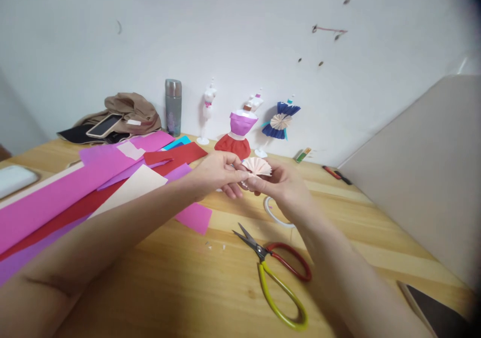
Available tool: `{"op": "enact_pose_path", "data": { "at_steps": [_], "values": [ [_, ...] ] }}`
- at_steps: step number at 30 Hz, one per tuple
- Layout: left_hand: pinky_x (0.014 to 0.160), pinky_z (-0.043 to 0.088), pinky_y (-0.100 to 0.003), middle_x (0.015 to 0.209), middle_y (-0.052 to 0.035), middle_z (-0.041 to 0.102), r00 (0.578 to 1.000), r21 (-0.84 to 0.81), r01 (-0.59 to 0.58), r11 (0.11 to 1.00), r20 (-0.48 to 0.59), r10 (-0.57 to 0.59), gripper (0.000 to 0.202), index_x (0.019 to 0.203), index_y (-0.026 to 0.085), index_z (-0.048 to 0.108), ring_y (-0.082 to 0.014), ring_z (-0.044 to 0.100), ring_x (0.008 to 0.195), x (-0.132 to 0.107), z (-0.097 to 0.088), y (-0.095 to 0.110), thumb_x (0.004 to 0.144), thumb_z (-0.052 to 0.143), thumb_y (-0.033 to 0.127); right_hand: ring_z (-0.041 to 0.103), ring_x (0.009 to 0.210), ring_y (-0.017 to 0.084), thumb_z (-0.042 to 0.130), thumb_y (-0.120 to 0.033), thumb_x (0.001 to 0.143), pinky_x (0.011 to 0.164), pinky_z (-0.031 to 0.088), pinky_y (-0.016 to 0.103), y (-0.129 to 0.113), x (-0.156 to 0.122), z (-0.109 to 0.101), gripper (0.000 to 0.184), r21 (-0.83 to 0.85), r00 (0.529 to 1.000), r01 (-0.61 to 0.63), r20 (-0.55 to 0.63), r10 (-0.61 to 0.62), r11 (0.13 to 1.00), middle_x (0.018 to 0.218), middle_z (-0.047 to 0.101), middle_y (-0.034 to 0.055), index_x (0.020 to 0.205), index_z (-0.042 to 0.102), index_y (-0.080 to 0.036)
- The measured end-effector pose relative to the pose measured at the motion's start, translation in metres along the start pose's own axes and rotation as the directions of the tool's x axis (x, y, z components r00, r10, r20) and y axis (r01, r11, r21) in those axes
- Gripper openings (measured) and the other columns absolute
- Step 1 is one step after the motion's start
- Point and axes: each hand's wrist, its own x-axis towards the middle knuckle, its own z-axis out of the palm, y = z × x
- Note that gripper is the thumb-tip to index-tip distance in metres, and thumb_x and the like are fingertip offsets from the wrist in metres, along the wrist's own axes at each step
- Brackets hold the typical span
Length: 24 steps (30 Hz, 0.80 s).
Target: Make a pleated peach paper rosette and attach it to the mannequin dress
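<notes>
Both my hands meet above the middle of the wooden table (195,283) and hold a small pleated peach paper fan (257,166). My left hand (218,173) pinches the fan's left edge with thumb and fingers closed. My right hand (281,183) is curled under the fan and grips it from below and the right. Just in front of my hands lie open scissors (276,273) with one red and one yellow handle. A white tape roll (271,212) lies partly hidden under my right wrist.
Pink, red, purple and cream paper sheets (75,187) spread across the left. Three small mannequins in paper dresses (237,132) stand by the wall beside a metal flask (173,106). A brown bag with a phone (104,125) sits back left. A grey board (424,172) leans at right.
</notes>
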Motion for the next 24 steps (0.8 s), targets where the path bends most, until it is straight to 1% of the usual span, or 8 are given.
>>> {"op": "enact_pose_path", "data": {
  "at_steps": [3, 8, 10, 13, 16, 18, 20, 24],
  "values": [
    [0.047, 0.049, -0.017, 0.053, 0.0010, 0.065, 0.999, 0.034, -0.037, 0.999, 0.024, 0.036, 0.016, 0.075, 0.012, 0.055, -0.0095, 0.064, 0.047, 0.000, -0.002, 0.001, 0.085, 0.068, 0.008, 0.049, 0.057, 0.012, 0.084, -0.034, 0.061, 0.053, 0.041, 0.027, -0.002, 0.000, -0.003, 0.024, 0.008, 0.999, 0.015, 0.033, -0.015, 1.000, 0.065, 0.061, -0.0005, 0.076, 0.069, -0.021],
    [0.047, 0.049, -0.017, 0.053, 0.0016, 0.064, 0.997, 0.138, -0.072, 0.988, 0.043, 0.066, 0.013, 0.075, 0.011, 0.058, -0.0077, 0.061, 0.045, 0.002, -0.008, 0.000, 0.085, 0.066, 0.007, 0.050, 0.057, 0.012, 0.084, -0.034, 0.062, 0.052, 0.041, 0.027, -0.004, -0.001, -0.013, 0.024, -0.037, 0.993, -0.024, 0.114, 0.028, 0.999, 0.066, 0.063, -0.0005, 0.077, 0.069, -0.022],
    [0.047, 0.049, -0.017, 0.055, 0.0017, 0.065, 0.995, 0.157, -0.090, 0.984, 0.064, 0.081, 0.013, 0.074, 0.011, 0.059, -0.0069, 0.060, 0.045, 0.003, -0.010, 0.000, 0.084, 0.066, 0.007, 0.050, 0.056, 0.011, 0.082, -0.033, 0.065, 0.052, 0.041, 0.026, -0.004, -0.001, -0.015, 0.023, -0.058, 0.991, -0.024, 0.131, 0.031, 0.998, 0.067, 0.063, -0.0007, 0.079, 0.070, -0.021],
    [0.049, 0.049, -0.018, 0.056, 0.0014, 0.065, 0.995, 0.175, -0.080, 0.981, 0.066, 0.070, 0.008, 0.079, 0.011, 0.061, -0.0078, 0.061, 0.048, 0.004, -0.010, -0.002, 0.082, 0.068, 0.009, 0.050, 0.056, 0.011, 0.082, -0.032, 0.066, 0.051, 0.040, 0.026, -0.003, 0.000, -0.016, 0.022, -0.059, 0.991, -0.018, 0.134, 0.026, 0.998, 0.066, 0.063, -0.0010, 0.081, 0.070, -0.021],
    [0.051, 0.049, -0.018, 0.062, 0.0010, 0.066, 0.997, 0.122, -0.075, 0.990, 0.010, 0.074, 0.012, 0.087, 0.010, 0.064, -0.0084, 0.063, 0.055, 0.005, -0.008, -0.003, 0.078, 0.072, 0.009, 0.050, 0.056, 0.011, 0.083, -0.031, 0.065, 0.051, 0.041, 0.026, -0.002, 0.001, -0.014, 0.022, -0.032, 0.993, -0.023, 0.116, 0.027, 0.999, 0.066, 0.063, -0.0007, 0.080, 0.070, -0.022],
    [0.051, 0.049, -0.018, 0.068, 0.0003, 0.067, 0.993, 0.064, -0.104, 0.992, -0.052, 0.108, 0.014, 0.087, 0.010, 0.065, -0.0073, 0.062, 0.057, 0.005, -0.007, -0.004, 0.076, 0.074, 0.009, 0.051, 0.057, 0.011, 0.083, -0.030, 0.064, 0.051, 0.041, 0.026, 0.000, 0.001, -0.013, 0.022, -0.009, 0.994, -0.037, 0.107, 0.038, 0.999, 0.067, 0.063, -0.0005, 0.080, 0.070, -0.022],
    [0.050, 0.048, -0.018, 0.069, 0.0004, 0.065, 0.986, 0.032, -0.141, 0.989, -0.089, 0.144, 0.012, 0.083, 0.010, 0.065, -0.0057, 0.059, 0.054, 0.005, -0.008, -0.005, 0.076, 0.074, 0.010, 0.051, 0.056, 0.011, 0.083, -0.029, 0.063, 0.051, 0.042, 0.026, 0.001, 0.001, -0.012, 0.022, 0.012, 0.993, -0.049, 0.108, 0.047, 0.999, 0.066, 0.063, -0.0006, 0.080, 0.071, -0.022],
    [0.050, 0.047, -0.018, 0.065, 0.0007, 0.063, 0.985, 0.003, -0.160, 0.987, -0.059, 0.160, 0.012, 0.080, 0.009, 0.063, -0.0048, 0.056, 0.050, 0.006, -0.012, -0.007, 0.075, 0.074, 0.010, 0.050, 0.055, 0.011, 0.082, -0.030, 0.064, 0.051, 0.043, 0.026, 0.003, 0.001, -0.012, 0.020, 0.047, 0.992, -0.039, 0.124, 0.033, 0.998, 0.065, 0.062, -0.0004, 0.079, 0.072, -0.022]
  ]
}}
